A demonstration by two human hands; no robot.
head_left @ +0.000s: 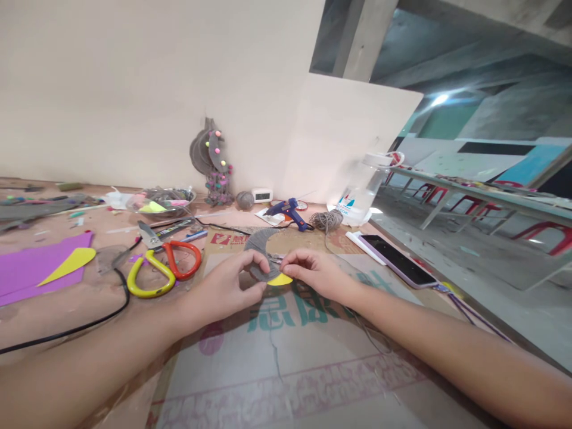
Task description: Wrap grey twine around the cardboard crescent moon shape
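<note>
A crescent (259, 243) covered in grey yarn, with a bare yellow tip (280, 279), is held just above the cardboard between my hands. My left hand (235, 283) is closed on its lower curve, index finger and thumb bent round the edge. The fingertips of my right hand (313, 271) are pinched together beside the yellow tip. What lies between them is hidden, though a small greyish bit shows between the two hands. Loose grey yarn runs from a tangled yarn bundle (327, 220) down past my right wrist onto the board.
Left are scissors (152, 277) with yellow and red handles, a utility knife (176, 226), purple sheets (40, 271) and a bowl (190, 195). Behind are a blue glue gun (290, 211), a decorated grey crescent hanging (210, 155) and a water bottle (361, 187). A phone (397, 259) lies right.
</note>
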